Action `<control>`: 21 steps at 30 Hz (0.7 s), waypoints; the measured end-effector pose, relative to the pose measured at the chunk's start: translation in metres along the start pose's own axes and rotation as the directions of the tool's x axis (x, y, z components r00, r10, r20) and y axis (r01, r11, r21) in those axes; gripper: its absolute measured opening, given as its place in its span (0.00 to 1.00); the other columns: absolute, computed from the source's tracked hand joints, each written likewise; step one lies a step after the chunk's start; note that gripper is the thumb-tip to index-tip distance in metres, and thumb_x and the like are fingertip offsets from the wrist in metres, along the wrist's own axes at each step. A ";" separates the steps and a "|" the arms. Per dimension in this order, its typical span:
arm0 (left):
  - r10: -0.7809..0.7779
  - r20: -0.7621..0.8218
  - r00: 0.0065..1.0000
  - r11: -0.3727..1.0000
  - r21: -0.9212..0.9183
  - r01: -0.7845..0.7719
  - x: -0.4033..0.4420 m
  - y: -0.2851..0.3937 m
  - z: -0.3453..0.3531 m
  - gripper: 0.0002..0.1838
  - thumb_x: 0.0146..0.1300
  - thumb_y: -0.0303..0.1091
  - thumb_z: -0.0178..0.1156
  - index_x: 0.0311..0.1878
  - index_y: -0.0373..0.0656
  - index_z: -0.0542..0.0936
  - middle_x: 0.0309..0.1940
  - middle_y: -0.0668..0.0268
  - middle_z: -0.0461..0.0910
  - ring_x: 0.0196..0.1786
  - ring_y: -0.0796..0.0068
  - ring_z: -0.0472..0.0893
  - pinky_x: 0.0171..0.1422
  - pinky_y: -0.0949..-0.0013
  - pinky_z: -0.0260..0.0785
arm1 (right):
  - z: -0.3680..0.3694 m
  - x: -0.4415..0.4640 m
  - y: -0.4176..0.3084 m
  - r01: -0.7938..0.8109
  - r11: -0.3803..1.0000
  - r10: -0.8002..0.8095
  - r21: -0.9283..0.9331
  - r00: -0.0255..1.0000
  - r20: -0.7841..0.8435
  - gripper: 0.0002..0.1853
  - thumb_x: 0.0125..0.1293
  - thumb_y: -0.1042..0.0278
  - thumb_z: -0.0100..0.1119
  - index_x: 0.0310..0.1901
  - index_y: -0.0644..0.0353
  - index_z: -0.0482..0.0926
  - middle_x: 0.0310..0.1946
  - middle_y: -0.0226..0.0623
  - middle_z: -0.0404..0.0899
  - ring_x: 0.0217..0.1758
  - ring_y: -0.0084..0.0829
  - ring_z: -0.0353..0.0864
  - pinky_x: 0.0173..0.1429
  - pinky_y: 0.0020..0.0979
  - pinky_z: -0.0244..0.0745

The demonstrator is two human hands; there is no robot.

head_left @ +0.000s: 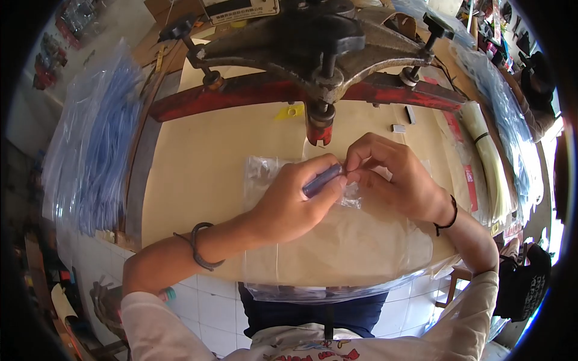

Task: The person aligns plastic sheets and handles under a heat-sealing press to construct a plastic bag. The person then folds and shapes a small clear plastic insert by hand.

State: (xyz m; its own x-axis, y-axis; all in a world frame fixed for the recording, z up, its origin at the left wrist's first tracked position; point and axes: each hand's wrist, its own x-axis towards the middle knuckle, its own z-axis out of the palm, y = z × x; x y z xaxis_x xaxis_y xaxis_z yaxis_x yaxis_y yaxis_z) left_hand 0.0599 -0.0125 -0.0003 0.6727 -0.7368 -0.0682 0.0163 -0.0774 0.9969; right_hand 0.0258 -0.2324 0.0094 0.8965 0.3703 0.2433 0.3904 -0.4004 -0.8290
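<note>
My left hand (289, 204) is closed around a short, dark blue-purple stick-shaped object (321, 182), whose exact kind I cannot make out. At its upper right end, the fingertips of my right hand (394, 177) pinch together. Whatever they grip there is too small to tell. Under both hands lies clear plastic bag sheeting (337, 259), flat on the tan board and hanging over its near edge. A crumpled shiny bit of plastic (351, 197) shows just below the fingertips.
A heavy press with a red crossbar (253, 90) spans the board (192, 162) just beyond my hands. Small metal blocks (398, 128) and a yellow piece (290, 112) lie beneath it. Plastic bundles (99, 150) hang at left; a tied pale bundle (484, 156) lies right.
</note>
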 end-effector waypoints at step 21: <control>-0.012 -0.039 0.999 0.947 -0.323 -0.001 0.009 -0.013 -0.007 0.13 0.80 0.36 0.52 0.46 0.35 0.78 0.31 0.69 0.76 0.28 0.83 0.75 0.31 0.73 0.70 | -0.017 -0.006 -0.007 0.401 0.895 -0.388 0.193 0.916 -0.104 0.08 0.69 0.77 0.63 0.46 0.63 0.75 0.36 0.37 0.83 0.36 0.26 0.83 0.40 0.26 0.79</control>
State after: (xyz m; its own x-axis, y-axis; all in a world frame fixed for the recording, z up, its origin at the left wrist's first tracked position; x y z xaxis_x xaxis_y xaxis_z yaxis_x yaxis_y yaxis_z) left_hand 0.0710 -0.0138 -0.0141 0.7007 -0.7092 -0.0786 0.2533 0.1443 0.9566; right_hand 0.0215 -0.2464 0.0226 0.6913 0.4076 0.5966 0.6688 -0.0482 -0.7419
